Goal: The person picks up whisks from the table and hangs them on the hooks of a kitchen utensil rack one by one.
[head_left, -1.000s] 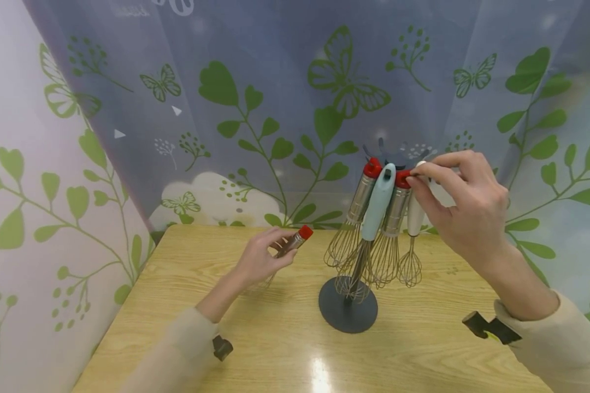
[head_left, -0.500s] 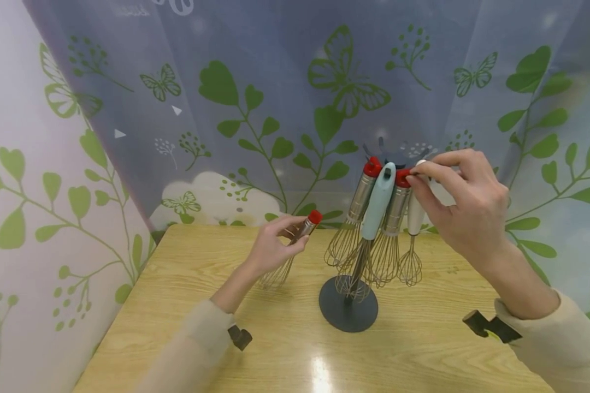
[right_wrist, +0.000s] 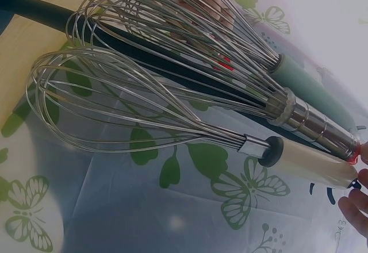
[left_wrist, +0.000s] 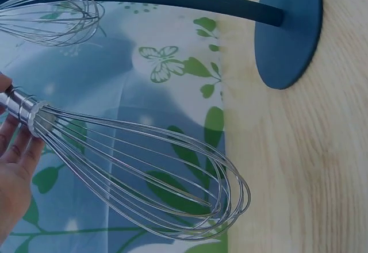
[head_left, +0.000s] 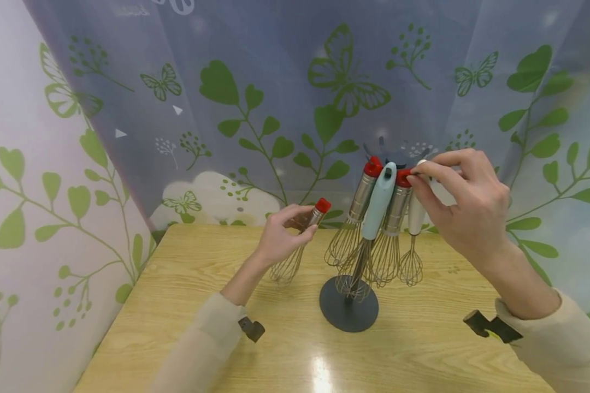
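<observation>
My left hand [head_left: 282,234] grips a whisk [head_left: 319,212] by its metal handle with a red end, wires hanging down. The left wrist view shows the same whisk [left_wrist: 24,107], its red end out of frame. To its right stands a dark whisk stand [head_left: 349,319]. From it hang two red-topped whisks, a light blue-handled whisk [head_left: 379,202] and a small white-handled whisk [head_left: 415,215]. My right hand [head_left: 464,199] pinches a dark hook end of the stand beside the right red-topped whisk [head_left: 397,210]. In the right wrist view, fingers [right_wrist: 355,204] lie by the white-handled whisk's top.
The stand's round base rests on a light wooden table [head_left: 177,305]. A printed curtain [head_left: 255,43] with leaves and butterflies rises right behind the table's back edge. More bare hooks [head_left: 381,143] stick up at the stand's top.
My left hand has moved right and upward with the whisk, bringing it closer to the stand. The right hand stays where it was, and the hanging whisks have not moved.
</observation>
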`<action>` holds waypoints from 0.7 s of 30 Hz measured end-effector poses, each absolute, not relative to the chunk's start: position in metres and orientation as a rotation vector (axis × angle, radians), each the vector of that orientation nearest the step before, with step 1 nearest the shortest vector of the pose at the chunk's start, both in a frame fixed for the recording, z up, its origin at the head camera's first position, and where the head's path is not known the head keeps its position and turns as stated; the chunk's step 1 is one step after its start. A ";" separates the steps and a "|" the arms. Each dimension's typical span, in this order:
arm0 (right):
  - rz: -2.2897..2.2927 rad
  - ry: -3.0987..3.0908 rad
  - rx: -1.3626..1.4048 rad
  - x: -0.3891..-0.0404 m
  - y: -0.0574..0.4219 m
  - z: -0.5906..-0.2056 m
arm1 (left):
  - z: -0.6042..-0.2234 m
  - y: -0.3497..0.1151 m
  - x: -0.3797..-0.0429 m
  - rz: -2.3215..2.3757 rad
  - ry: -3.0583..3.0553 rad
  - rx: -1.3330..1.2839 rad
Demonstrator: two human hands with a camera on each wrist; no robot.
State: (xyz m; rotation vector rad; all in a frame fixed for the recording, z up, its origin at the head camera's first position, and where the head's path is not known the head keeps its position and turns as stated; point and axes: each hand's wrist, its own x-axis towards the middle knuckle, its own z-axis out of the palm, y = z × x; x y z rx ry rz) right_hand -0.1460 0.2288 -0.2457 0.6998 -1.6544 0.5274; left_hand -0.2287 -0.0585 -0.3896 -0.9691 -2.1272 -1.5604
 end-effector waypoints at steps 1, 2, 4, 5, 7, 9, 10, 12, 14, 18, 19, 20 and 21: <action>0.530 -1.654 0.700 -0.146 0.229 -0.246 | -0.389 -0.058 -0.229 -1.570 -2.123 -0.969; 0.532 -1.654 0.699 -0.146 0.229 -0.246 | -0.388 -0.058 -0.229 -1.574 -2.121 -0.968; 0.535 -1.653 0.698 -0.146 0.229 -0.246 | -0.385 -0.057 -0.229 -1.587 -2.115 -0.968; 0.536 -1.654 0.697 -0.146 0.229 -0.246 | -0.384 -0.057 -0.229 -1.592 -2.112 -0.971; 0.536 -1.655 0.695 -0.146 0.229 -0.246 | -0.381 -0.056 -0.229 -1.599 -2.111 -0.975; 0.534 -1.658 0.695 -0.146 0.229 -0.247 | -0.378 -0.055 -0.228 -1.611 -2.108 -0.978; 0.532 -1.660 0.695 -0.146 0.229 -0.247 | -0.376 -0.054 -0.228 -1.617 -2.107 -0.977; 0.531 -1.662 0.696 -0.146 0.229 -0.247 | -0.372 -0.054 -0.228 -1.632 -2.110 -0.973; 0.531 -1.660 0.696 -0.146 0.229 -0.247 | -0.369 -0.053 -0.228 -1.638 -2.120 -0.970; 0.541 -1.653 0.696 -0.146 0.228 -0.247 | -0.362 -0.052 -0.229 -1.649 -2.133 -0.975; 0.544 -1.650 0.695 -0.146 0.228 -0.247 | -0.360 -0.051 -0.229 -1.656 -2.134 -0.981; 0.545 -1.650 0.693 -0.146 0.228 -0.247 | -0.358 -0.051 -0.229 -1.665 -2.132 -0.986; 0.547 -1.648 0.692 -0.146 0.228 -0.247 | -0.356 -0.051 -0.229 -1.677 -2.131 -0.989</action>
